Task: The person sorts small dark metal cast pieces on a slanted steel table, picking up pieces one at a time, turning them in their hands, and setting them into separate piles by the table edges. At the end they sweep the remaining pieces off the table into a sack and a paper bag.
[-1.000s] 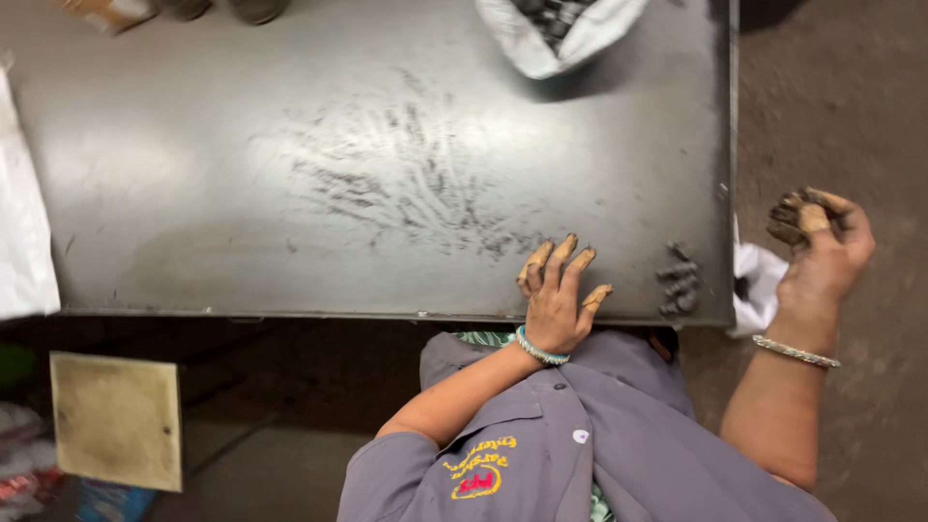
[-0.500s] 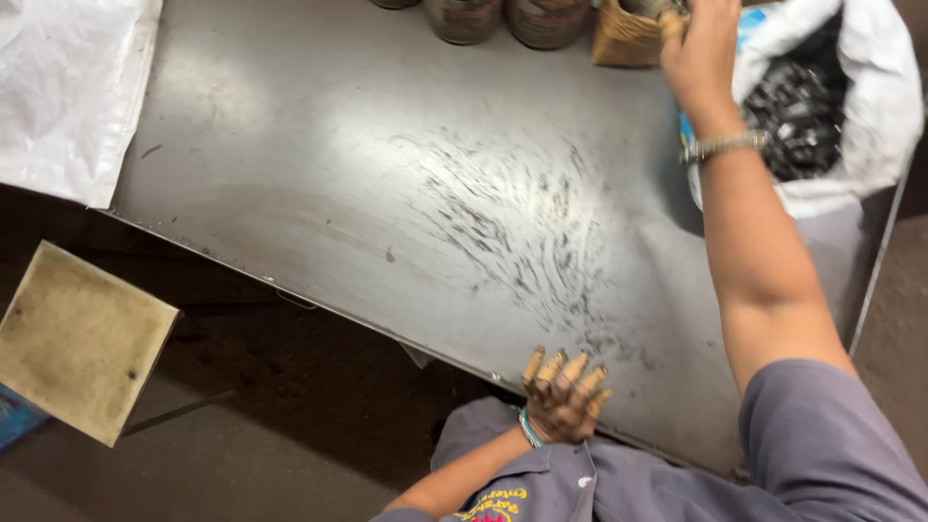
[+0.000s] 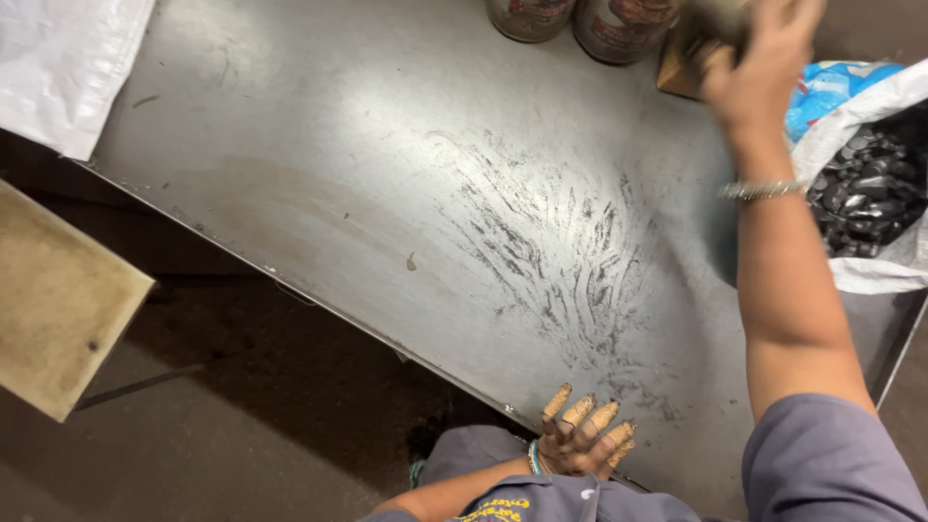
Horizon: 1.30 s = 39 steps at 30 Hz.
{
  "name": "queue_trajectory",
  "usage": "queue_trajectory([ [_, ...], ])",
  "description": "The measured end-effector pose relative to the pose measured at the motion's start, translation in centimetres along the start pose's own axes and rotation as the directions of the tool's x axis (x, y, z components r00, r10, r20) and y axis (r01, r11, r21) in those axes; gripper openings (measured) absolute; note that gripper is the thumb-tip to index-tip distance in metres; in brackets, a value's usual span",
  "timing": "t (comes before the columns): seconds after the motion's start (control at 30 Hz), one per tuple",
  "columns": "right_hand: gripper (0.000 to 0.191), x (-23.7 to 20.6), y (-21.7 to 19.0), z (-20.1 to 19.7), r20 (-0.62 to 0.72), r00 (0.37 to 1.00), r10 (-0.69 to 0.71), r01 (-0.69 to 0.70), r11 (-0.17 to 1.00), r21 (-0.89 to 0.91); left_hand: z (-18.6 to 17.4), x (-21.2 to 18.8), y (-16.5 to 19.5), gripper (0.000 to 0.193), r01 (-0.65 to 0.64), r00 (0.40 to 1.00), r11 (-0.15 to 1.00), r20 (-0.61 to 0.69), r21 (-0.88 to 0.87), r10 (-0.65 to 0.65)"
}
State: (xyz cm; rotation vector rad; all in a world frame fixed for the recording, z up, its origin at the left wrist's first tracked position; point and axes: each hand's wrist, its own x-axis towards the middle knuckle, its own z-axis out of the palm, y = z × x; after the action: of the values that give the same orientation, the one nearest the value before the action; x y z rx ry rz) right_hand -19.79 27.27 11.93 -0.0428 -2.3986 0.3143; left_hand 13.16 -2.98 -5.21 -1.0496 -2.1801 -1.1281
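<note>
The left hand (image 3: pixel 580 440) lies open and flat – clay-caked fingers spread on the smooth, smeared metal desk (image 3: pixel 319 184); the right hand (image 3: pixel 764 58) grips a blurred brownish lump (image 3: pixel 710 29).

Two jars (image 3: pixel 530 19) (image 3: pixel 619 29), two white bags (image 3: pixel 68 68) (image 3: pixel 884 271), one metal table (image 3: pixel 338 193), one square board (image 3: pixel 58 309).

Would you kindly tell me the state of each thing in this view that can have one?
left hand: flat on the table edge, fingers spread and soiled.
right hand: raised, blurred, reaching toward a brown object at the far edge.
metal table: smeared with dark streaks.
white sack: open, holding dark lumps.
two jars: upright; tops out of view.
</note>
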Motion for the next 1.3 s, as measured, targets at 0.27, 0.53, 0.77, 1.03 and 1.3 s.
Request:
queue_trajectory([
  [0.27,0.051,-6.3,1.9,3.0,0.270,0.931,0.247,-0.133,0.915,-0.380,0.5,-0.2,0.3,0.029,0.012,1.000,0.999,-0.007,-0.036,-0.013],
  [0.53,0.069,-19.7,-8.3,-2.1,0.604,0.797,-0.004,0.111,0.984,-0.141,-0.8,1.3,0.2,0.027,0.109,0.994,0.989,0.009,-0.097,-0.109],
  [0.77,0.051,-14.1,-3.9,-1.1,0.334,0.937,0.103,-0.049,0.985,-0.166,-4.1,2.7,-5.6,0.033,0.336,0.939,0.924,-0.149,0.184,-0.311],
  [1.03,0.029,-7.6,-9.1,6.9,0.308,0.951,-0.016,0.042,0.996,-0.077,-5.7,3.6,-9.5,0.054,0.469,0.879,0.841,-0.235,0.268,-0.415],
  [1.3,0.073,-15.3,-13.8,2.1,0.560,0.706,-0.435,0.166,0.869,0.466,-6.1,3.8,-9.8,0.068,0.345,0.897,0.928,-0.340,0.139,-0.283],
])
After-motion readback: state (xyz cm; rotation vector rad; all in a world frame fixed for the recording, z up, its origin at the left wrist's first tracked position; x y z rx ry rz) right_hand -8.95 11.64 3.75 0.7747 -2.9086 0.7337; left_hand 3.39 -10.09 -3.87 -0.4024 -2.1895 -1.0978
